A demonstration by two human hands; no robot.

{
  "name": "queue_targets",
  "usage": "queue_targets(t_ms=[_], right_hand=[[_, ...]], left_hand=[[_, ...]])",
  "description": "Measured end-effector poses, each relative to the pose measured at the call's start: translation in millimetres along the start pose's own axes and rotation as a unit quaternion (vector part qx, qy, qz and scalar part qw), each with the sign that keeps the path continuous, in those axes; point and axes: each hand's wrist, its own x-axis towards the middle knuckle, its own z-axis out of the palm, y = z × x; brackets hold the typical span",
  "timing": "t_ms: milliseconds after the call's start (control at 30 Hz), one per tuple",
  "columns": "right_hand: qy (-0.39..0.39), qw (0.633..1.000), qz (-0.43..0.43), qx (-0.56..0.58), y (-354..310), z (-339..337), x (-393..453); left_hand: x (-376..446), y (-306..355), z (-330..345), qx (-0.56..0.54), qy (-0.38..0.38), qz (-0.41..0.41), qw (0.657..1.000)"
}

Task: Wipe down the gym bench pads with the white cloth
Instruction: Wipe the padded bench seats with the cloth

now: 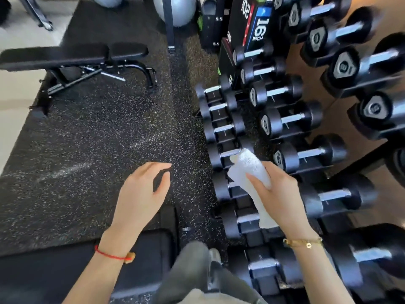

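White terry cloth [249,172], rolled, is gripped in the right hand [278,189] beside the black dumbbell rack [285,119]. Left hand [140,194] hangs empty, fingers [160,166] loosely curled, above speckled rubber floor [98,139]; black padded bench [72,55] stands well apart.

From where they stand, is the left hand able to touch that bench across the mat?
Probably not. The left hand hangs over open floor mat; the bench lies well beyond. Nothing blocks the way.

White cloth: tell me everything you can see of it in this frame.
The white cloth looks like soft terry towelling, bunched into a loose roll. The right hand grips its middle; one end sticks up toward the dumbbell rack, the other hangs below the palm. It touches no bench pad.
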Motion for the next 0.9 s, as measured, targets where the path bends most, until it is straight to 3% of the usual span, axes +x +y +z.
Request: queue_targets(t_ms=[400, 900], right_hand=[[-0.078, 0.996, 0.005, 0.045, 8, 62, 140], [-0.018, 0.997, -0.025, 0.069, -87, 193, 475]], left_hand=[[96, -36, 19, 0.024, 0.038, -0.084, 0.995], [442, -174, -38, 0.053, 0.027, -0.069, 0.996]])
